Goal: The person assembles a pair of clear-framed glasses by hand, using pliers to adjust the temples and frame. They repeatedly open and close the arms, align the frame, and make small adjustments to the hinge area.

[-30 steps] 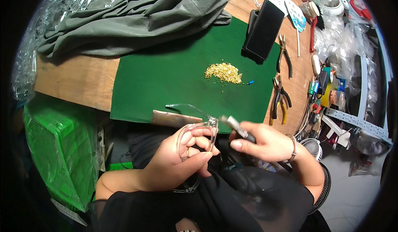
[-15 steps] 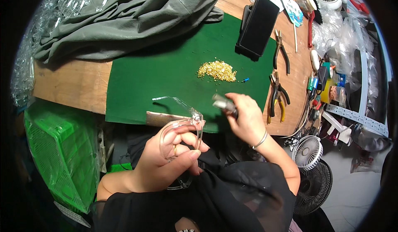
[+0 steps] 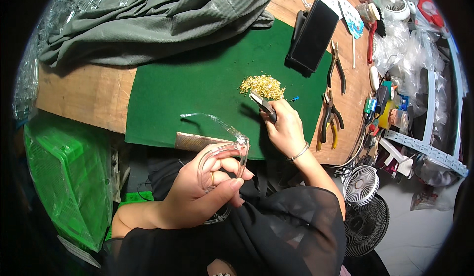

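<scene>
My left hand is closed on a clear plastic eyeglass frame, held in front of my body with one temple arm stretched out over the mat's near edge. My right hand grips a pair of pliers, whose pale jaws point up and left at the near edge of a heap of small gold-coloured metal pieces. The heap lies on a green mat. Just right of the heap is a small blue piece. Whether the jaws hold a piece cannot be made out.
Two more pliers lie on the wooden table at right, near a black phone-like slab. Grey cloth covers the far left, beside clear frames. A green crate stands lower left; fans stand lower right.
My right hand has moved away from me with the pliers, from near the eyeglass frame to the gold heap. My left hand keeps its hold, shifted slightly right in the picture.
</scene>
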`<state>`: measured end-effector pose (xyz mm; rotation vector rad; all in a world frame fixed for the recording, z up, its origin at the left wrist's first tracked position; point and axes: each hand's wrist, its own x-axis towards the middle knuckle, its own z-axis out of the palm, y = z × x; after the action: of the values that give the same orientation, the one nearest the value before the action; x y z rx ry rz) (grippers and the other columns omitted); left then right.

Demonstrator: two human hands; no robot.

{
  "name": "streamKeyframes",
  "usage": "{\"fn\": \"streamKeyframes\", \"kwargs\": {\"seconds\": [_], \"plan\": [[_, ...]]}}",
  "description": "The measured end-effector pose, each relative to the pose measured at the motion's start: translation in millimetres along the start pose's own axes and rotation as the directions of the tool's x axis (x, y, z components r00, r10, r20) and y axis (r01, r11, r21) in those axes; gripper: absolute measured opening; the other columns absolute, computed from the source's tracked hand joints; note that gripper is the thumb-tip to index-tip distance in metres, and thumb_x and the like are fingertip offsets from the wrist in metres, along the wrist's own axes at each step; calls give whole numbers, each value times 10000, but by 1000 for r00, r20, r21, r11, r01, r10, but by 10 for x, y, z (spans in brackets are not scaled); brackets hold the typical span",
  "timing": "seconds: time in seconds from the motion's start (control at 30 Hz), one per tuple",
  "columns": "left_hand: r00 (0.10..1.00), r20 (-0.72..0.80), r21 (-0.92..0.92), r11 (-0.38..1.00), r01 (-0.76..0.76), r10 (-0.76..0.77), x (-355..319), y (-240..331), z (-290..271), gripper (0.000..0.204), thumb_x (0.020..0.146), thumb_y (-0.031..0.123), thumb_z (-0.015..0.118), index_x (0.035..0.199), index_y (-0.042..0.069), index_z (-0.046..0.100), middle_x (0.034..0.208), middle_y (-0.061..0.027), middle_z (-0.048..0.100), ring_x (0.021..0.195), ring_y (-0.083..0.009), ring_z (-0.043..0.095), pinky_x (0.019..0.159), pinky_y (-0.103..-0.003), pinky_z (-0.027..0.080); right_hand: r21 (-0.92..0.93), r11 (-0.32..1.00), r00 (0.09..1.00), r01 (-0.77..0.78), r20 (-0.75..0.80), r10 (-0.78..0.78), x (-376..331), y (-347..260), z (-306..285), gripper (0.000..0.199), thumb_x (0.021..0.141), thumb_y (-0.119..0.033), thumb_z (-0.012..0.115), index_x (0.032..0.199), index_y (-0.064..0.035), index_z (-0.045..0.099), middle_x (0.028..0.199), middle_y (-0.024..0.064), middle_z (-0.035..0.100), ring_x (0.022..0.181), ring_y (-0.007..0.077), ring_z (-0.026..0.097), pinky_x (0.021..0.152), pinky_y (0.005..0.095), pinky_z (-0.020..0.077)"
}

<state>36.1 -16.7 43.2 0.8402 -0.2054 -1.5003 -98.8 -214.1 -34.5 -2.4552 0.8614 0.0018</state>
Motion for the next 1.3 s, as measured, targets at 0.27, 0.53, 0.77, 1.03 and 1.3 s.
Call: {"fn": "streamKeyframes", "kwargs": {"seconds": [0.27,0.53,0.77,1.03,1.3], "plan": [[999,-8,135,990,40,-40,62,-94,94,480,887,-17,485,1334,-16,309,1042,-108,544,715,-75,571,680,-206,478,25,1000,1000,4,24,-5,76,-13,-72,143,766,-107,652,868,-34,582,797,127,584,770,312,588,650,384,438],[997,0,53,996,71,-71,19,-43,106,452,863,-53,508,1279,-4,339,1029,-129,547,713,-125,601,706,-264,521,601,719,936,349,-268,-230,-226,-613,-418,39,810,20,593,799,-3,563,755,95,595,671,199,574,628,273,463],[982,68,17,985,174,-175,-14,30,134,437,885,5,518,1279,-39,333,1002,-110,541,681,-83,564,662,-207,492,418,569,698,708,-538,-472,-158,-652,-275,119,737,-55,721,804,-53,623,710,49,613,632,189,578,665,349,465],[974,151,75,984,161,-171,-4,14,96,463,876,-30,500,1294,-21,302,1041,-129,537,748,-143,595,728,-282,518,559,459,723,691,-517,-458,-142,-583,-248,144,743,-90,741,828,-37,637,747,68,617,647,198,572,680,364,469],[970,172,156,977,144,-171,16,52,101,462,879,-31,501,1297,-28,304,1037,-125,549,763,-134,599,730,-266,511,652,401,761,644,-494,-420,-141,-582,-256,147,749,-81,739,846,-43,635,760,64,615,662,193,562,687,358,456]]}}
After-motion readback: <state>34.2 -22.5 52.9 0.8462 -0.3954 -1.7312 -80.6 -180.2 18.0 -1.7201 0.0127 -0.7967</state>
